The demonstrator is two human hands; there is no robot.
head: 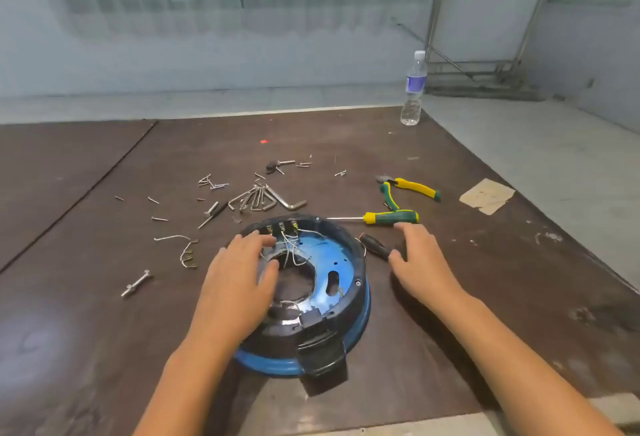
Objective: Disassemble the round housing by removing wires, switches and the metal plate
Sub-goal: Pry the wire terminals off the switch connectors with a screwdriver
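The round housing (361,264) contains a blue metal plate (325,259), loose wires (291,246) and switches (282,227). The left hand (239,280) rests on it, fingers spread; the right hand (422,262) lies alongside, fingers relaxed.

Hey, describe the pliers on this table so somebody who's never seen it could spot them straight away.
Start at the round housing, blue and black, in the near middle of the brown table. Beyond its right edge lies a green-and-yellow screwdriver; the pliers lie just behind it. Same colours, but they alone have two spread handles.
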